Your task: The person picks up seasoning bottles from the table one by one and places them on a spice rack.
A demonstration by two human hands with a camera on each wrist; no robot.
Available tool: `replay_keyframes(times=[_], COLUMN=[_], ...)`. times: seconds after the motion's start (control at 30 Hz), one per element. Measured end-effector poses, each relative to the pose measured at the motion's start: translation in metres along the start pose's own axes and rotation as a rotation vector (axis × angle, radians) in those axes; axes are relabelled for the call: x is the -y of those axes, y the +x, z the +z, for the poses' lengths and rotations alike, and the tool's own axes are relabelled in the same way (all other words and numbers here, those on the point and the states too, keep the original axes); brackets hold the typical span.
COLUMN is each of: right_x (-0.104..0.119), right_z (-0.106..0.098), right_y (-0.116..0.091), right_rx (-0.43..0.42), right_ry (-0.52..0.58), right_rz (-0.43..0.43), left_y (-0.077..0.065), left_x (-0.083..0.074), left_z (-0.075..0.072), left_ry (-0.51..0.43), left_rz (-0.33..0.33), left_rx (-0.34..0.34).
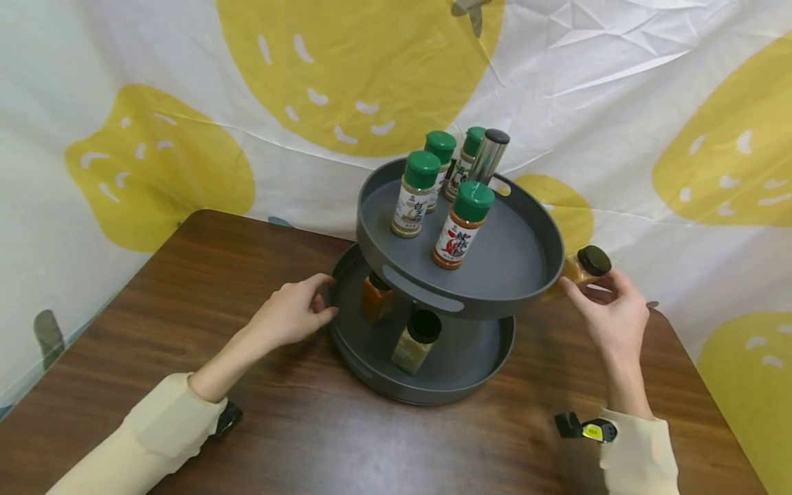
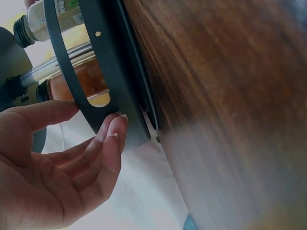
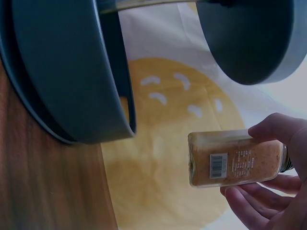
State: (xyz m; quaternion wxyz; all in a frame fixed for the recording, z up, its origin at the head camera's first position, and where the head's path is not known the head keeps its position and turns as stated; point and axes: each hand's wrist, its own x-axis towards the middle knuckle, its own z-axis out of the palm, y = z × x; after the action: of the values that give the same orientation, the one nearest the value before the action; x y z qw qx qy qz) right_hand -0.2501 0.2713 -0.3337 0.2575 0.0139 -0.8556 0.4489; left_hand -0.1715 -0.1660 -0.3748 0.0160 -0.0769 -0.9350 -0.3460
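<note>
A dark grey two-tier round rack has an upper tray [image 1: 507, 240] above a lower tray [image 1: 470, 350]. My left hand [image 1: 291, 309] holds the lower tray's left rim, its thumb at the rim and its fingertips against the outer wall beside a slot handle. To the right of the upper tray, my right hand [image 1: 612, 313] pinches a square glass spice jar [image 3: 230, 160] with a black cap and brownish contents. The jar is tilted sideways, apart from both trays. On the lower tray stand an orange-brown spice jar [image 1: 375, 302] and a pale spice jar [image 1: 413, 347].
Several green-capped shakers, including a red-labelled one [image 1: 458, 230], stand on the upper tray around the metal post [image 1: 490, 155]. The rack stands on a brown wooden table [image 1: 278, 419]. Behind hangs a white cloth [image 1: 297, 175] with yellow prints.
</note>
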Motion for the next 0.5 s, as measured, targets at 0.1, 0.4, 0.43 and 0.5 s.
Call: replay_keyframes(times=[0.1,0.4,0.43,0.5], right_x=[0.001,0.006,0.006,0.006], right_z=[0.001,0.010,0.011,0.013], right_y=[-0.005,-0.014,-0.014,-0.015], right_rx=[0.038,0.124,0.130,0.146], right_ry=[0.030,0.081,0.086,0.092], right_rz=[0.012,0.009,0.008,0.005], left_y=[0.000,0.000,0.000,0.001], left_x=[-0.001,0.000,0.000,0.001], left_z=[0.000,0.000,0.000,0.001], left_ry=[0.001,0.001,0.002,0.005], left_rz=[-0.002,-0.004,-0.003,0.000], left_rx=[0.002,0.001,0.000,-0.003])
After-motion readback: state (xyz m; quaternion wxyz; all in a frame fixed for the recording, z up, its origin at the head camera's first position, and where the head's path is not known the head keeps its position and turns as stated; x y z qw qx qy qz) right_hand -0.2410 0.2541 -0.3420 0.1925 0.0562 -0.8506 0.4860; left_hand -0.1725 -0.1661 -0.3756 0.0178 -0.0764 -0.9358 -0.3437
